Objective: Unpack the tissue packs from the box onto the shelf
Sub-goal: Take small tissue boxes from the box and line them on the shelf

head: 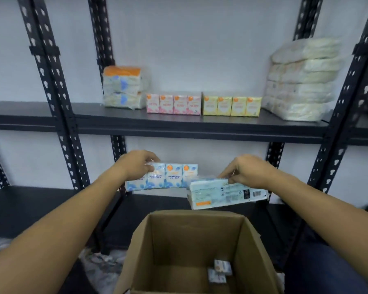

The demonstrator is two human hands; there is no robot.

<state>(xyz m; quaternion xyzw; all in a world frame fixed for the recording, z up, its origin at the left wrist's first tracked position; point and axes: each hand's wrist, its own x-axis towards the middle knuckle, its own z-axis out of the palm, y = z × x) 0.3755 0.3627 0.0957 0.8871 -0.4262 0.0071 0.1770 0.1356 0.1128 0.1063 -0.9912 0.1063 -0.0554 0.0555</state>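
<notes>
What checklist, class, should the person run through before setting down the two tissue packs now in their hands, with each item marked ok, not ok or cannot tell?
1. Left hand grips the blue tissue pack: ok.
2. Right hand pinches the pale tissue pack at its top edge: ok.
3. Pale tissue pack level: not ok, it is tilted.
4. Bare space on the lower shelf for both packs: ok.
5. Either pack already resting on the lower shelf: cannot tell.
6. Cardboard box emptied: not ok, two small packs lie at its bottom.
</notes>
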